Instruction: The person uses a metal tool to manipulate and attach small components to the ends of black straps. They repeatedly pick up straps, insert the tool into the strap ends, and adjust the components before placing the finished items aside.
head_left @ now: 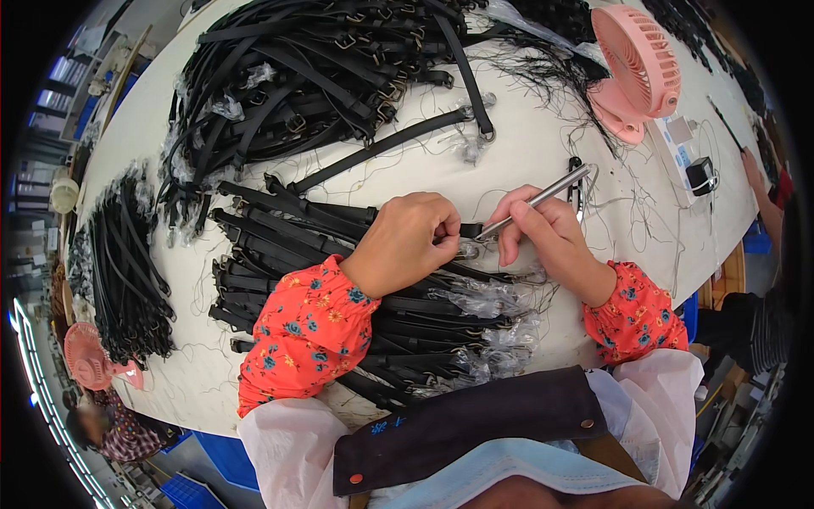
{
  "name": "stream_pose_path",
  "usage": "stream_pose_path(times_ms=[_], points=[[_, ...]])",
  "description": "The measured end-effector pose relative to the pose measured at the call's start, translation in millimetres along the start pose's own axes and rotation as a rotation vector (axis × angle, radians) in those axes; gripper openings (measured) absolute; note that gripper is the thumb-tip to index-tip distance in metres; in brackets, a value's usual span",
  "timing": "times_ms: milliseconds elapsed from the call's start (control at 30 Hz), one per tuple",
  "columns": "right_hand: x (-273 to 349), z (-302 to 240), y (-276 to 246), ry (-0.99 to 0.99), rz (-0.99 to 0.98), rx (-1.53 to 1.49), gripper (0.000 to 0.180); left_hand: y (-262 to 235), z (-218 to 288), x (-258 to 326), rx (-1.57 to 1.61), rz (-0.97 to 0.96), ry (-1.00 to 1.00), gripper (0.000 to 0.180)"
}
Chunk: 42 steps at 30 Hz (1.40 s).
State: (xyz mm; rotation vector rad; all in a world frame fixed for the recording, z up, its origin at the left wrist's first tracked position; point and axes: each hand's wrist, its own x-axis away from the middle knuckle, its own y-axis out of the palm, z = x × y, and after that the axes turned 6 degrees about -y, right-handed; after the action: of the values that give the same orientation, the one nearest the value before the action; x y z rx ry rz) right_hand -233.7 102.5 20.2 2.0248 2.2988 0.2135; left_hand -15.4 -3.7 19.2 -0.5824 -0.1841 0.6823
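Observation:
My left hand is closed, thumb and fingers pinching a black strap near its end. In my right hand is a slim silver pen-shaped tool, slanting with its tip down to the left. That tip is at the end of the pinched strap; whether it touches I cannot tell. Beneath my hands lies a row of black buckled straps, with clear plastic wrap around their right ends. Just beyond my right hand is a small dark tool, partly hidden by the pen-shaped one.
A large heap of black straps covers the far side of the white table. Another bundle lies at left. A pink fan stands far right near a white power strip. A second pink fan sits at the left edge.

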Motion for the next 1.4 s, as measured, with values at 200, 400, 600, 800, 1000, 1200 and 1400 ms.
stream_pose_path(times_ms=[200,400,600,800,1000,1200,1400], points=[[-1.6,2.3,5.3,0.013,0.004,0.028,0.031,-0.2,-1.2,0.2,-0.008,0.0,0.011,0.007],[-2.7,-1.0,8.0,-0.012,-0.007,0.104,0.031,0.8,-4.2,0.1,-0.021,0.003,0.032,0.01],[-3.7,-1.4,8.5,-0.009,-0.012,0.113,0.031,1.0,-4.2,-0.1,-0.021,0.001,0.032,0.01],[-3.9,0.2,8.0,-0.013,-0.012,0.134,0.031,0.6,-3.3,-0.3,-0.019,-0.002,0.031,0.01],[-3.7,0.1,7.8,-0.009,-0.012,0.147,0.032,0.2,-3.4,-0.3,-0.02,-0.004,0.03,0.01],[-4.1,-1.1,8.5,-0.01,-0.013,0.136,0.032,-0.2,-3.2,-0.1,-0.019,-0.006,0.028,0.009],[-4.2,-3.0,7.8,-0.012,-0.017,0.171,0.032,-0.4,-3.4,-0.2,-0.016,-0.009,0.024,0.009]])
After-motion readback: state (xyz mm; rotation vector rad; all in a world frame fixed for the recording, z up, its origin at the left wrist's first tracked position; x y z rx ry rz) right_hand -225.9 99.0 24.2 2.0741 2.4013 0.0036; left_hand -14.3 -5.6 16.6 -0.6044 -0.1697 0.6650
